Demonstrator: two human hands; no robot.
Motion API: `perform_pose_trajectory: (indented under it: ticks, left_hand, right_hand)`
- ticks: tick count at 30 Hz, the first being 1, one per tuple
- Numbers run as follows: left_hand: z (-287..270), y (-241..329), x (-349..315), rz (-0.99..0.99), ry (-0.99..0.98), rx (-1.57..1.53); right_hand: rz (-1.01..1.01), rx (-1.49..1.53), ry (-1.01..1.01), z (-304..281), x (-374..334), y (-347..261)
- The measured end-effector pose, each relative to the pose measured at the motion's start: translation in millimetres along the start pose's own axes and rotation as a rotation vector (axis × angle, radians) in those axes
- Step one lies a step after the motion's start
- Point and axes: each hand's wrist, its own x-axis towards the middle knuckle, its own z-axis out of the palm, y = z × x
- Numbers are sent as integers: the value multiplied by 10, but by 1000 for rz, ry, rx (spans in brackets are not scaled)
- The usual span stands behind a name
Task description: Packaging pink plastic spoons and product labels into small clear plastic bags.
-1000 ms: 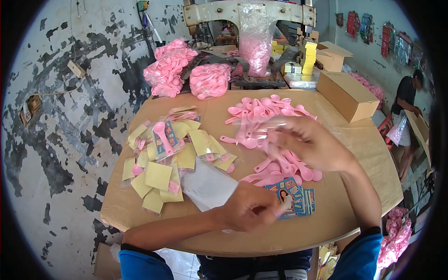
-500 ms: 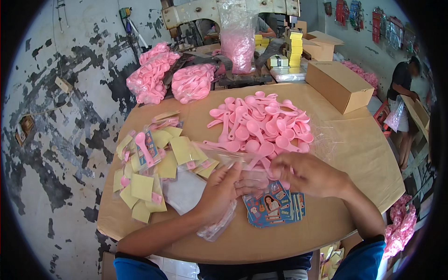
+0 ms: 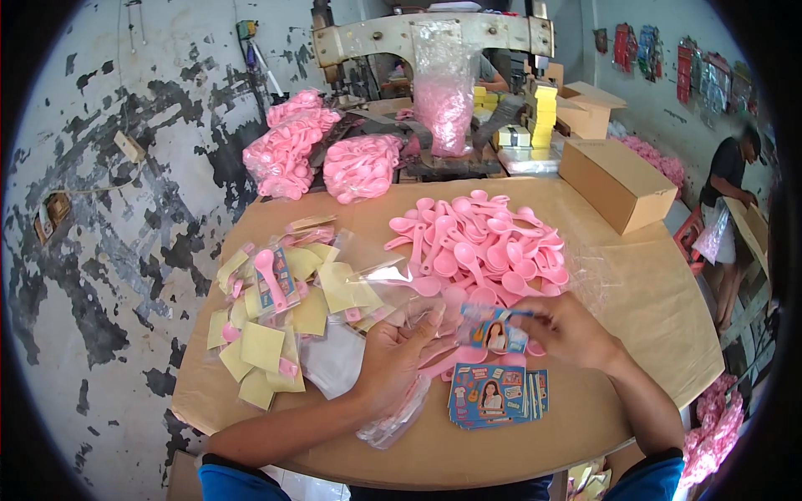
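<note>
Pale yellow squares are shown on most of the flat clear-plastic packets (image 3: 261, 345) heaped at the left of the brown-paper-covered table (image 3: 660, 309); on top, a packet with a pink spoon laid over a blue card (image 3: 271, 280) is turned face up. To their right, a pale, translucent sheaf of flat plastic sheets (image 3: 328, 357) is partly covered by the left forearm. Farther right, glossy pink plastic spoons with round bowls (image 3: 493, 242) are piled loosely, and near the table's front edge a stack of blue printed cards (image 3: 489, 392) is slightly fanned toward the right. Just above that stack, a single blue printed card (image 3: 494, 336) is held up, partly blurred.

By the left hand (image 3: 391, 355), clear crumpled plastic film (image 3: 397, 413) is gripped, thumb and fingers being closed on it, with its lower end hanging below the palm. By the right hand (image 3: 572, 330), the single card is pinched at its right side, the fingertips being brought together on it.

Two full clear bags of pink spoons (image 3: 362, 167) are seen behind the table's left side, one face-up spoon packet, one lifted card, one card stack, and one closed brown cardboard box (image 3: 618, 184) at the right; the loose spoons overlap too much to be counted.
</note>
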Motion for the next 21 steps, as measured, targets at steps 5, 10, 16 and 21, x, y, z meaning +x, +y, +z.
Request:
perform_pose_trajectory:
  ticks: [5, 10, 16, 21]
  left_hand:
    - [14, -20, 15, 33, 60, -83]
    - [4, -14, 18, 67, 113, -42]
    - [50, 32, -40, -17, 62, 4]
    - [61, -45, -69, -44, -3, 108]
  right_hand:
    - [24, 531, 257, 83, 54, 10]
    - [-47, 519, 287, 206, 75, 68]
    - [11, 394, 235, 347, 35, -117]
    - [39, 556, 164, 354, -12, -202]
